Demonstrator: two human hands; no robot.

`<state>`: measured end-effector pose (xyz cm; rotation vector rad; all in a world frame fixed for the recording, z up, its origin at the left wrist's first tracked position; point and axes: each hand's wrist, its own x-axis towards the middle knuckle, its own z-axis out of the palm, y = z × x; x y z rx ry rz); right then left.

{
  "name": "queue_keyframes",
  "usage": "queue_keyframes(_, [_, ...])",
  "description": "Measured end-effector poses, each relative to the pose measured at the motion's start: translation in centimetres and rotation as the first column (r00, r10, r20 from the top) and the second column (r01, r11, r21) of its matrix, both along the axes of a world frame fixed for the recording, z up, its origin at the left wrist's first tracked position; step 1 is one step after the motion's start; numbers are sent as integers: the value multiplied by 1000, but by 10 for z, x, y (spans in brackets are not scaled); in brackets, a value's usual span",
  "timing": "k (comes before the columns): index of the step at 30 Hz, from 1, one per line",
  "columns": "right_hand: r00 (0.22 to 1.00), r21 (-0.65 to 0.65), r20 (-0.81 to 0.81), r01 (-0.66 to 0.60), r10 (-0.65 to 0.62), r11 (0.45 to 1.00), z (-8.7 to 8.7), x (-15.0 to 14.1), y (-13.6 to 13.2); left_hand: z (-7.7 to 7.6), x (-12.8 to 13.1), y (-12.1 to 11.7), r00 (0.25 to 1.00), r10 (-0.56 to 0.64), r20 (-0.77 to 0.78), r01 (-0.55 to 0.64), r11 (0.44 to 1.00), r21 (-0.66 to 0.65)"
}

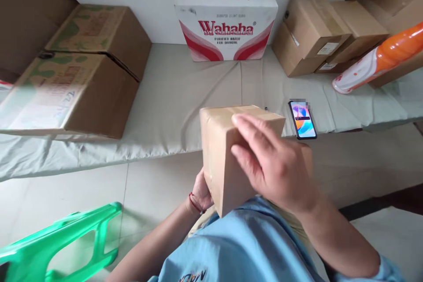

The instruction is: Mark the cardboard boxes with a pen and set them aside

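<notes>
The right hand (pixel 280 165) touched the box (pixel 235 180), thumb apart from fingers; the left hand's (pixel 202 191) hidden grip was unclear.

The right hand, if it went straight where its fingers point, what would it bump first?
Probably the cardboard box: the right hand is against or very near it; depth there is unclear.

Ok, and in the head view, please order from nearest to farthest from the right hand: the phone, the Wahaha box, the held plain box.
1. Plain box: directly by the right hand.
2. Phone: ahead, slightly to the right.
3. Wahaha box: farthest ahead, to the left.
</notes>
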<state>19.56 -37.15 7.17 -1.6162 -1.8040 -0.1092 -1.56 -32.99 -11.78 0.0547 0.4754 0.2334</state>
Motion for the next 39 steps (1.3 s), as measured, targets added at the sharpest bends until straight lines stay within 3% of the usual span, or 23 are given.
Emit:
queue_keyframes(5, [982,-174,32,186,-184,967,-11,36,24,1,-14,5,1000,-2,-9,2,999,-49])
queue_keyframes(8, [955,-235,54,296,-291,926,-26,47,29,-1,-20,5,1000,-2,-25,3,1000,10])
queue_keyframes(13, [888,-347,32,440,-458,828,-49,67,48,12,-23,1,996,-3,-94,31,955,295])
queue_keyframes(16, [854,-508,71,476,-516,718,-49,88,67,30,-25,-3,977,157,-146,-64,864,499])
queue_keyframes(18, [843,-620,65,453,-533,641,-48,104,79,43,-25,-3,939,313,-142,-169,780,602])
queue_keyframes(20, [829,-700,-26,384,-559,602,-50,117,88,55,-23,1,900,419,-121,-254,729,635])
queue_keyframes(23, [775,-767,-195,262,-601,586,-59,128,96,68,-21,14,879,469,-89,-333,736,590])
queue_keyframes(26, [740,-821,-258,170,-621,544,-72,127,97,74,-21,27,858,506,-93,-368,730,576])
queue_keyframes(28, [724,-839,-284,130,-629,528,-81,124,94,73,-23,33,847,518,-119,-355,718,598])
queue_keyframes(31, [686,-830,-340,103,-644,548,-93,122,83,72,-27,34,849,506,-154,-295,694,657])
queue_keyframes(33, [658,-809,-386,95,-647,580,-99,124,69,73,-27,31,842,516,-160,-250,634,732])
queue_keyframes(34, [645,-798,-411,87,-644,597,-103,124,60,75,-26,28,833,534,-148,-230,576,785])
queue_keyframes(37, [598,-768,-483,62,-640,638,-113,120,26,84,-17,19,798,602,-36,-207,330,921])
queue_keyframes(39, [550,-744,-520,84,-653,663,-121,111,1,91,-8,13,783,620,53,-233,213,949])
